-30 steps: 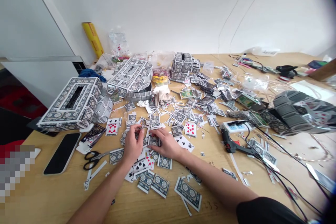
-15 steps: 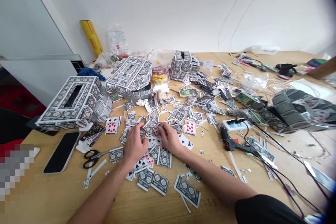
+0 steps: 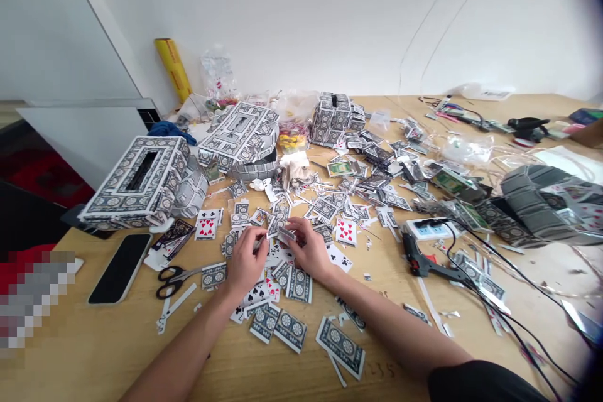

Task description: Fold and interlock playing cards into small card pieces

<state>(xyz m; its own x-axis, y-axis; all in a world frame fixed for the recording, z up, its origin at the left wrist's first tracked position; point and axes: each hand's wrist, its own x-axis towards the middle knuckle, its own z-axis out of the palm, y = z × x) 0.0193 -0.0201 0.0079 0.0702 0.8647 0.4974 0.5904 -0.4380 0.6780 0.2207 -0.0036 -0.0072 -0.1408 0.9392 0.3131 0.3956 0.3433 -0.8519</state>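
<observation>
My left hand (image 3: 245, 259) is closed over the card pile, thumb and fingertips together; what they pinch is too small to make out. Close beside it, my right hand (image 3: 309, 250) has its thumb and fingers on a patterned playing card (image 3: 287, 236). Beneath and around both hands lie cards and cut card pieces, some face up, such as a heart card (image 3: 346, 232) to the right. Nearer to me are several back-up cards, one of them a loose card (image 3: 289, 330). Black-handled scissors (image 3: 172, 279) lie left of my left hand, blades against a card.
Slotted boxes covered in cards stand left (image 3: 136, 182) and behind (image 3: 240, 135). A phone (image 3: 120, 269) lies at left. On the right are a glue gun (image 3: 426, 260), a power strip (image 3: 433, 229), trailing black cables, and a card-covered curved piece (image 3: 551, 201).
The view has shifted slightly, so the tabletop sits a little further right. My fingers have moved a little, and the card in my right hand shows more clearly.
</observation>
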